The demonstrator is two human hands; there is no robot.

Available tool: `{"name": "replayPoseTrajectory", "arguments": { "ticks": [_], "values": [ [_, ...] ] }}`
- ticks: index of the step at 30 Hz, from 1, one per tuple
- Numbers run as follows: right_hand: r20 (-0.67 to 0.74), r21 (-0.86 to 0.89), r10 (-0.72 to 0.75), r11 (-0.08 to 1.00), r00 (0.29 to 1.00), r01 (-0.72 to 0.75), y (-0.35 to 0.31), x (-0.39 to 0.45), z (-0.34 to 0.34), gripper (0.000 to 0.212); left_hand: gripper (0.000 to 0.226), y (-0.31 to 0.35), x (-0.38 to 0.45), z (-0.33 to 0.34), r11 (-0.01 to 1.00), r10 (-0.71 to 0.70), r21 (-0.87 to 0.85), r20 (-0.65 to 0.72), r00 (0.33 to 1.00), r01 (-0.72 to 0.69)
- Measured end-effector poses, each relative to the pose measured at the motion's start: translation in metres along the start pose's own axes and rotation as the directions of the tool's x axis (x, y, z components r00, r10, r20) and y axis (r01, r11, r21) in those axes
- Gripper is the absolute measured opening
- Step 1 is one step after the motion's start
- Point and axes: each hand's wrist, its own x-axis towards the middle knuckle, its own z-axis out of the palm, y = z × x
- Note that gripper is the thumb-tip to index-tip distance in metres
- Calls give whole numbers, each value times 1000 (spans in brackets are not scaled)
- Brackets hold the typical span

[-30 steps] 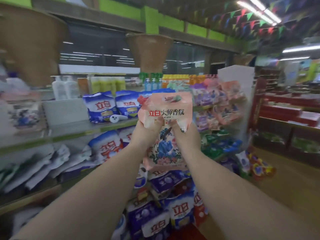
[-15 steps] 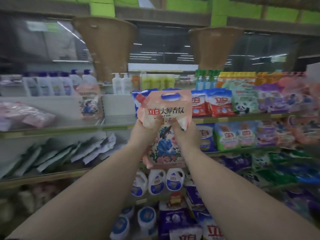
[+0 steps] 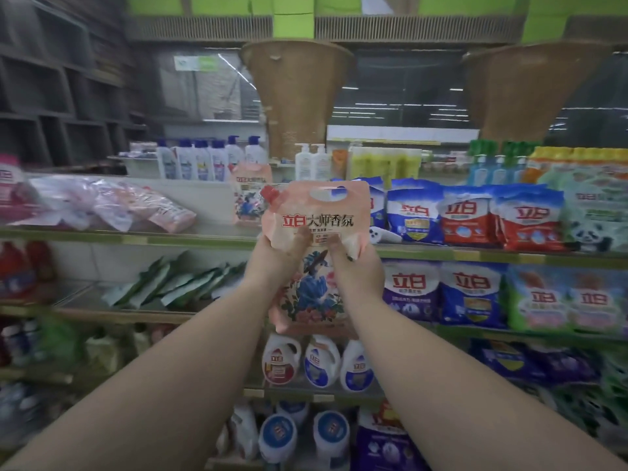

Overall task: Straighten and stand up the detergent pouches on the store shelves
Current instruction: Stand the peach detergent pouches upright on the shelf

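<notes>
Hands grip one pink detergent pouch [image 3: 314, 229] upright between them, left hand [image 3: 278, 256] and right hand [image 3: 356, 266] clasping its sides.

Pink pouch [image 3: 314, 232] upright, held before shelf.
</notes>
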Motion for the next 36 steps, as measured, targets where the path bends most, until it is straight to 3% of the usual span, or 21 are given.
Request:
{"name": "replayPoseTrajectory", "arguments": {
  "ticks": [3, 5, 10, 13, 18, 23, 31, 36],
  "values": [
    [25, -4, -15, 1000, 1000, 15, -10, -1, 29, 81, 52, -8, 12, -24, 999, -52, -2, -6, 999, 52],
    [29, 7, -22, 1000, 999, 22, -17, -4, 51, 90, 54, -15, 24, -39, 999, -52, -17, -14, 999, 51],
    [10, 20, 0, 1000, 1000, 0, -33, -2, 110, 90, 110, -37, 65, -83, 999, -33, 14, -43, 999, 33],
    [-6, 45, 13, 999, 1000, -13, -41, 3, 147, 83, 124, -51, 94, -106, 998, -56, -40, -19, 998, 56],
    [-31, 30, -5, 1000, 1000, 6, -47, 15, 202, 52, 114, -70, 131, -141, 994, -63, -88, 13, 998, 64],
    [-60, 19, 42, 999, 997, -41, -47, 17, 255, 72, 99, -95, 170, -168, 990, -78, -115, 37, 996, 82],
    [-71, 21, 55, 998, 996, -54, -43, 21, 302, 71, 81, -122, 209, -188, 989, -67, -127, 81, 994, 77],
    [-61, -4, 77, 997, 995, -78, -38, 39, 316, 73, 99, -129, 230, -187, 983, -108, -137, 87, 990, 119]
  ]
}}
